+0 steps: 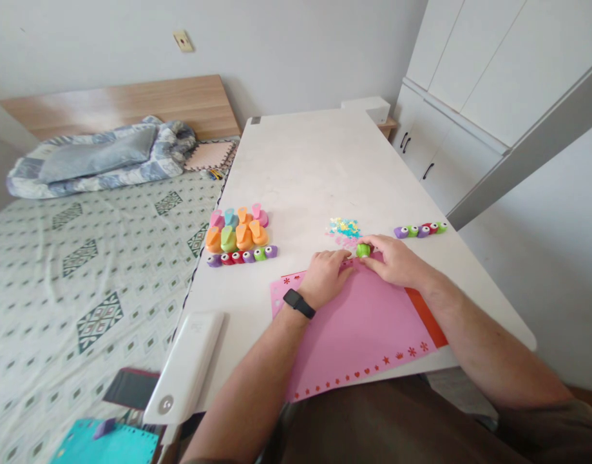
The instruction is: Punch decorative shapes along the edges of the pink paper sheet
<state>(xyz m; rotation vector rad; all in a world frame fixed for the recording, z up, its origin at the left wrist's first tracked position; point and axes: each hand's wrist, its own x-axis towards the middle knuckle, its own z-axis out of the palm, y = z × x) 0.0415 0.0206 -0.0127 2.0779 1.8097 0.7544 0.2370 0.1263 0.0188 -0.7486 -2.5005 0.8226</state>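
Observation:
A pink sheet of paper [361, 322] lies at the table's near edge, with small punched shapes along its near and far borders. My left hand [327, 274], with a black watch on the wrist, grips its far edge, thumb on top; some fingertips are hidden. In my right hand [395, 261], thumb and fingers close around a small green craft punch [363, 250] at that same edge. An orange-red sheet [428, 319] shows from beneath on the right. Just beyond the punch is a scatter of yellow, blue and pink paper cut-outs [344, 229].
Larger lever punches [244, 236] and a row of small punches [238, 257] stand at left. Another small-punch row [424, 229] sits at right. A white oblong device [187, 364] lies at the table's left edge. Beside the table is a bed [83, 258] with a turquoise sheet [105, 444] nearby.

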